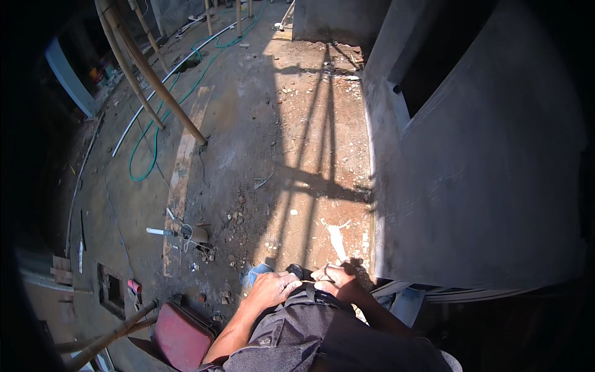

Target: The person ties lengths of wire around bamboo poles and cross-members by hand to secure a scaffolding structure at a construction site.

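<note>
Both my hands are close together at my waist, in front of the dark waistband [310, 295] and below my grey shirt [279, 341]. My left hand [276, 289] has its fingers pressed together at the cloth edge. Close by on the right, my right hand [334, 281] is closed, with its fingers curled inward. A thin brownish strip, perhaps a cord, shows between the two hands; its ends are hidden by the fingers. A blue patch [255, 273], probably part of a shoe or clothing, shows beyond my left hand.
A grey plastered wall [477, 198] rises on my right. Bamboo poles [164, 93], a green hose [150, 149] and a wooden plank [181, 173] are ahead to the left. Nearer stand a pipe stub [196, 234], a square pit [111, 291] and a red padded object [183, 338].
</note>
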The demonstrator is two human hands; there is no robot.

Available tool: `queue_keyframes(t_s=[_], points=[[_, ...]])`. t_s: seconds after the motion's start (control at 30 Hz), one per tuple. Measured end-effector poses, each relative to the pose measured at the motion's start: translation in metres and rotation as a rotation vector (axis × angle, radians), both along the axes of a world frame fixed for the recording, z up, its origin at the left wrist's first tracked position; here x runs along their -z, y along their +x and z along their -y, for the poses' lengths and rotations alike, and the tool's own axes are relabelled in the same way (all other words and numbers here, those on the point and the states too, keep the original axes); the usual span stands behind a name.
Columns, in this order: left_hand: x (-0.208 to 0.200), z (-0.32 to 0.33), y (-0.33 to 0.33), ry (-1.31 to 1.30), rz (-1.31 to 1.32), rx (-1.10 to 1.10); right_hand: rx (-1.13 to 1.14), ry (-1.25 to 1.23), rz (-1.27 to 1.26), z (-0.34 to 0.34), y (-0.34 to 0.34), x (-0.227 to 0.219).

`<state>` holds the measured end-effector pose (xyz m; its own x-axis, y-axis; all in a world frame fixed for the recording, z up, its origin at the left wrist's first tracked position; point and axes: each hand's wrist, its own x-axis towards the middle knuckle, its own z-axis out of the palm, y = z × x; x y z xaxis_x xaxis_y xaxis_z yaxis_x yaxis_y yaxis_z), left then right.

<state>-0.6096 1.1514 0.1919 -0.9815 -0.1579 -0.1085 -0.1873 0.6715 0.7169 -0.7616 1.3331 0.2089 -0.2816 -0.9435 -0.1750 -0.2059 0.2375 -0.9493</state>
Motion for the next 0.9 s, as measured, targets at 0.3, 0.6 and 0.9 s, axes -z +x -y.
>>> queue_keyframes(t_s=[0.3, 0.6, 0.9], points=[[0.017, 0.086, -0.206, 0.082, -0.066, 0.174, 0.688, 0.037, -0.301, 0.071, -0.146, 0.019], [-0.004, 0.201, -0.436, 0.175, 0.027, 0.202, 0.489, -0.246, -0.615, 0.210, -0.364, 0.006], [0.001, 0.267, -0.623, 0.091, -0.232, 0.194, 0.769, -0.199, -0.508, 0.278, -0.529, 0.048]])
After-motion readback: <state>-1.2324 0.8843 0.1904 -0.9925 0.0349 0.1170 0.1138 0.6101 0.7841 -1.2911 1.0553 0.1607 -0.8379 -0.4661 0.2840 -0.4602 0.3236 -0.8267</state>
